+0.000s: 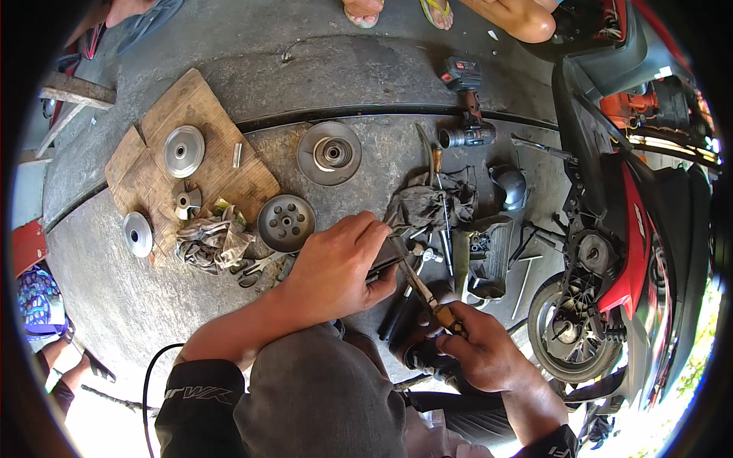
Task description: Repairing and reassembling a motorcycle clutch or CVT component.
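Note:
My left hand (343, 263) is closed on a dark, flat-looking part (388, 258), mostly covered by the fingers, so its kind is unclear. Closed round a yellow-brown handle, my right hand (485, 347) holds a narrow flat-bladed hand tool (418, 283). The tool's blade slants up and left, and its tip lies against or very near the dark part. Just beyond my left hand rests a round metal clutch bell (285, 223) with holes in it. A pulley with a central spring seat (330, 153) lies farther off.
Cardboard (221, 114) on the left bears a metal pulley disc (184, 151) and a crumpled rag (214, 243). Scissors (259, 267) lie nearby. On the right are a dark cloth (435, 200), a cordless impact driver (469, 114), a grey cover (489, 256) and a red-black motorbike (630, 244). People's feet (363, 11) show at the far edge.

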`<state>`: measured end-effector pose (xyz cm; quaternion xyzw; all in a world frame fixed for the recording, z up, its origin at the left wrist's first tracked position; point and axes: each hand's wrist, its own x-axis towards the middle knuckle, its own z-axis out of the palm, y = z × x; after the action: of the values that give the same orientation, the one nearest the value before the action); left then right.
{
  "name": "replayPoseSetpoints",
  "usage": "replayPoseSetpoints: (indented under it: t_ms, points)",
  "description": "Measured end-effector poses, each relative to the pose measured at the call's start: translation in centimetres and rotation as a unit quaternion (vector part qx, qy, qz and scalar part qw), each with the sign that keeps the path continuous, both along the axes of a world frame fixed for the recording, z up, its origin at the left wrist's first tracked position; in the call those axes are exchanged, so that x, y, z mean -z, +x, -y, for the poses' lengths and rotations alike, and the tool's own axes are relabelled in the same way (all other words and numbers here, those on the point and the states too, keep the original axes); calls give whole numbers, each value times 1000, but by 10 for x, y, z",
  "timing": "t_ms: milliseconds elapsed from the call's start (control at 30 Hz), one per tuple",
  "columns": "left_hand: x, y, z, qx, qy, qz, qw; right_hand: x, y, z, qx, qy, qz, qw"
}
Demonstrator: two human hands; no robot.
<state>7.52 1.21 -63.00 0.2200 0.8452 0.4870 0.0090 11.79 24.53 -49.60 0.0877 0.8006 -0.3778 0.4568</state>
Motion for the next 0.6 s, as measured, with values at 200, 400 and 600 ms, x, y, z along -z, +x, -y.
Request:
replayPoseSetpoints:
  t_ms: [200,400,600]
  points:
    - [1,2,0,2,16,-1,1000,11,6,-5,-8,-13,-25,1000]
    - [2,5,0,9,26,6,1000,10,9,-7,12,-43,-20,999]
    - [3,6,-2,29,22,20,999,9,11,-10,-26,-21,-35,999]
